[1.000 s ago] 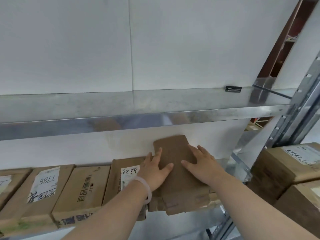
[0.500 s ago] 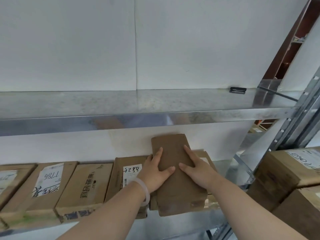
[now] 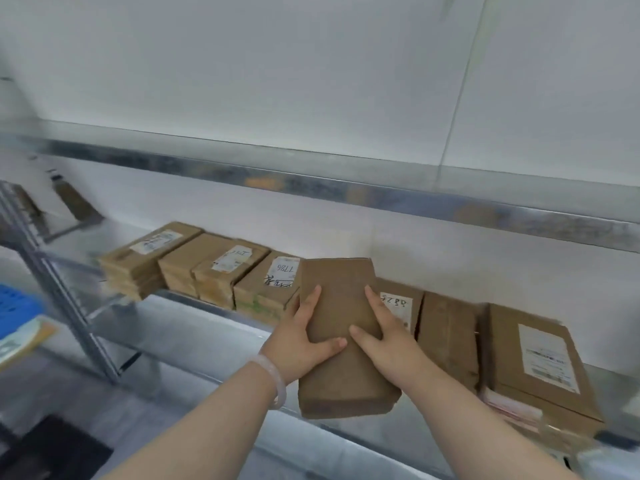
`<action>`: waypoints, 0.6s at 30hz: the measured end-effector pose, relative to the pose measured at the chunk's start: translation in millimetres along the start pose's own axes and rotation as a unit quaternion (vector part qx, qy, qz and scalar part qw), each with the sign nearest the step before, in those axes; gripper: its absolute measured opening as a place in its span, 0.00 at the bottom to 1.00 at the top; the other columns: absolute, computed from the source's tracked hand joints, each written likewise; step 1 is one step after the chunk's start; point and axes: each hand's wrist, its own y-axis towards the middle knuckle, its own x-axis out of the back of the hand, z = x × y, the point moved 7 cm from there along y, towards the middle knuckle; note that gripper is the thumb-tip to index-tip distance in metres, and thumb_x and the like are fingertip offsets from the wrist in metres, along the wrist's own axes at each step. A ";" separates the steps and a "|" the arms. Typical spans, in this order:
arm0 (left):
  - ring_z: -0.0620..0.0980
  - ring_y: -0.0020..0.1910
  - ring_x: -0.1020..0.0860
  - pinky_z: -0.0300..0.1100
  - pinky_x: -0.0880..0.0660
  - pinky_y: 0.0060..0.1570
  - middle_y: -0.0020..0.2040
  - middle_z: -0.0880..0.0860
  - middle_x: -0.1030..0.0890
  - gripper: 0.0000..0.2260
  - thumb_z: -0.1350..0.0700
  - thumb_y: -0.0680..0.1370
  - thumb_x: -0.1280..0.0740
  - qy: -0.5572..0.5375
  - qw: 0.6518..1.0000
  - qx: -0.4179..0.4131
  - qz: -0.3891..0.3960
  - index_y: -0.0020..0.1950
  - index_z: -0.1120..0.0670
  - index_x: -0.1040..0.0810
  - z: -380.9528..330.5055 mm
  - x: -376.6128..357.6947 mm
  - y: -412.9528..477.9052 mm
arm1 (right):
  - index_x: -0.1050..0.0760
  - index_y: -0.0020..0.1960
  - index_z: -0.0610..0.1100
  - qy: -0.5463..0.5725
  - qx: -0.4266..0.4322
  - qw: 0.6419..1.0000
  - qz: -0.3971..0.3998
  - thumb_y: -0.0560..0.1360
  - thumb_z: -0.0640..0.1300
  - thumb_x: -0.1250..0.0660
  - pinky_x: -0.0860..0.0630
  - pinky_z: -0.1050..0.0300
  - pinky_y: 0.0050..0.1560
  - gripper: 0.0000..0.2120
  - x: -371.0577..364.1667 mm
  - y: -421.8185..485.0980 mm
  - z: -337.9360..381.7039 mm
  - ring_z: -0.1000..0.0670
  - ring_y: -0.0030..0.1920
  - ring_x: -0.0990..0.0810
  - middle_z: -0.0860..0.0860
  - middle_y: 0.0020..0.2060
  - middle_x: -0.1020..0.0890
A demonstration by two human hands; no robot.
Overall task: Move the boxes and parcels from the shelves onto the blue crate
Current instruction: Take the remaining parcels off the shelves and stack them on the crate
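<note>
A plain brown cardboard box (image 3: pixel 341 306) is held in the air in front of the middle shelf, tilted with its far end up. My left hand (image 3: pixel 301 336) grips its left side, thumb across the top. My right hand (image 3: pixel 388 337) grips its right side the same way. Behind it a row of labelled brown boxes (image 3: pixel 249 271) lies on the metal shelf (image 3: pixel 194 327). More boxes, one marked 5288 (image 3: pixel 398 303) and a larger labelled one (image 3: pixel 540 362), lie to the right. A corner of the blue crate (image 3: pixel 15 303) shows at the far left edge.
An upper metal shelf (image 3: pixel 346 188) runs across above the boxes. A grey shelf upright (image 3: pixel 65 306) stands at the left between me and the crate. A flat parcel (image 3: pixel 20 337) lies by the crate. A dark mat (image 3: pixel 52 452) is on the floor at the lower left.
The box has come off the shelf and toward me in both hands. My view has swung left, so the row of boxes and the blue crate's corner now show.
</note>
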 end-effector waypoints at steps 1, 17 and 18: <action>0.46 0.70 0.37 0.39 0.34 0.64 0.77 0.45 0.48 0.48 0.33 0.63 0.28 0.009 1.000 0.015 -0.013 0.75 0.33 0.51 9.2 16.9 -9.2 | 0.50 0.74 0.69 0.006 0.013 1.000 0.012 0.75 0.57 0.34 0.39 0.61 0.67 0.35 -16.3 3.7 11.0 0.57 0.68 0.36 0.56 0.73 0.37; 0.47 0.77 0.51 0.50 0.42 0.73 0.79 0.48 0.57 0.52 0.32 0.62 0.26 0.055 0.973 0.152 -0.168 0.74 0.32 0.60 154.8 277.8 -136.4 | 0.51 0.72 0.73 0.023 0.137 0.971 0.194 0.72 0.61 0.32 0.39 0.67 0.59 0.37 -300.2 55.1 191.9 0.64 0.62 0.38 0.61 0.72 0.39; 0.48 0.77 0.50 0.52 0.42 0.73 0.79 0.48 0.57 0.52 0.32 0.62 0.26 0.057 0.970 0.160 -0.174 0.74 0.33 0.60 165.9 297.5 -143.3 | 0.51 0.72 0.73 0.028 0.141 0.969 0.202 0.72 0.60 0.32 0.38 0.65 0.61 0.37 -320.9 57.8 205.3 0.63 0.62 0.37 0.61 0.71 0.38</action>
